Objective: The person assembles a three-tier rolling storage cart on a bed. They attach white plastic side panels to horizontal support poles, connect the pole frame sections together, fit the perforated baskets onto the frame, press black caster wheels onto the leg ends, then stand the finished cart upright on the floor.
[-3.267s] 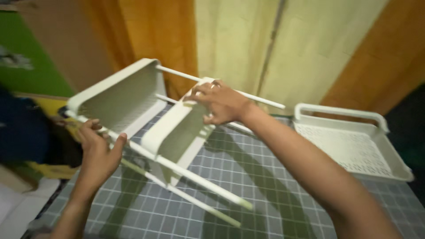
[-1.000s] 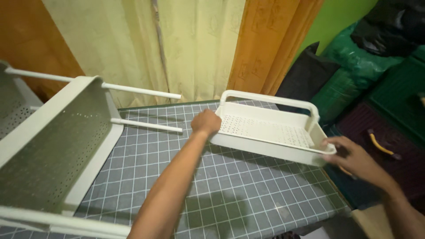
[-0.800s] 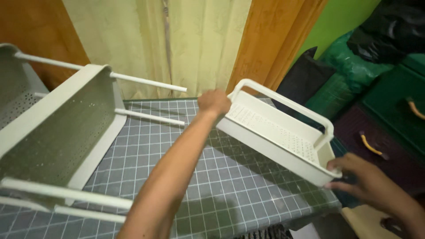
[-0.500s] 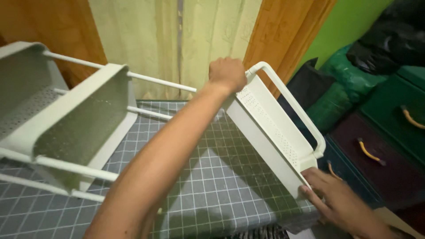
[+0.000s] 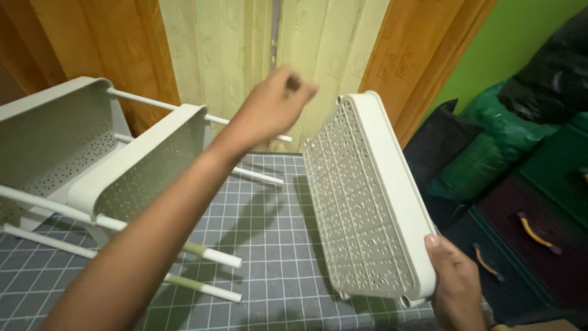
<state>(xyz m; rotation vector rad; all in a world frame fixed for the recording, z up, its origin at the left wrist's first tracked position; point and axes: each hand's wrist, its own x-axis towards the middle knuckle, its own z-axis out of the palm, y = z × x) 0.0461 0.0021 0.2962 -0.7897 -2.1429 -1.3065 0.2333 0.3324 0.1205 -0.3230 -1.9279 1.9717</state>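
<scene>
A white perforated tray point(image 5: 361, 202) stands tipped up on edge over the grey grid mat point(image 5: 269, 245), with its ribbed underside facing me. My right hand point(image 5: 456, 285) grips its lower right corner, thumb on the rim. My left hand point(image 5: 272, 104) is blurred in the air just left of the tray's top edge, fingers curled in, holding nothing and not touching the tray. A white shelf rack point(image 5: 147, 162) lies on its side at the left, two perforated shelves joined by thin white rods point(image 5: 202, 254).
A pale curtain point(image 5: 233, 49) and orange wooden panels hang behind the table. Green and black bags point(image 5: 502, 147) are piled at the right by a green wall. Below them sits a dark case with yellow handles point(image 5: 539, 233). The mat's right edge lies under the tray.
The tray has been swung up from lying flat to standing on edge, underside toward me. My left hand has come off its top rim. My view has shifted right from the rack.
</scene>
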